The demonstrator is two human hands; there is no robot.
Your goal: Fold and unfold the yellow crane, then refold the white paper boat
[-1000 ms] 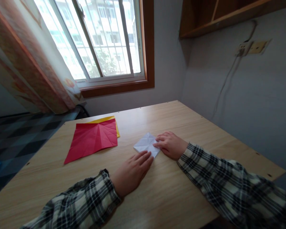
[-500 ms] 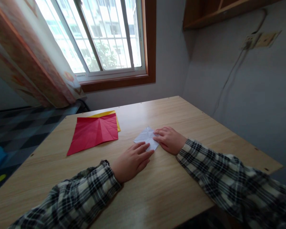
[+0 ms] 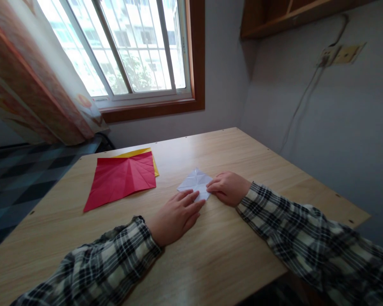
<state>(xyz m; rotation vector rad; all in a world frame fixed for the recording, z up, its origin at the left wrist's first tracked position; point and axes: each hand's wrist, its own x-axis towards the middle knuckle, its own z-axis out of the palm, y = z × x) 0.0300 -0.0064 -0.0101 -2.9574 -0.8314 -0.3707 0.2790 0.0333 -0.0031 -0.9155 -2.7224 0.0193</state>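
**Pressing a folded white paper flat on the tabletop**

Resting at the middle of the wooden tabletop (image 3: 230, 263), a small creased white paper (image 3: 194, 182), folded to a rough diamond. Coming in from 7 o'clock of the paper, the left hand (image 3: 175, 216), palm down, fingers stretched out flat, fingertips lying on the paper's near corner; grip wide open, nothing clasped, only pressing. Coming in from 3 o'clock, the right hand (image 3: 230, 188), fingers loosely curled, fingertips touching the paper's right edge; whether pinching the edge or merely pressing on it, impossible to tell. Both wrists in plaid sleeves.

Lying well apart at 10 o'clock of the white paper, a creased red sheet (image 3: 121, 178) spread flat, with a yellow sheet (image 3: 147, 154) beneath it, showing along the far edge and right corner. Beyond the tabletop at 11 o'clock, a barred window (image 3: 137, 46) with a patterned curtain (image 3: 35, 89) to its left.
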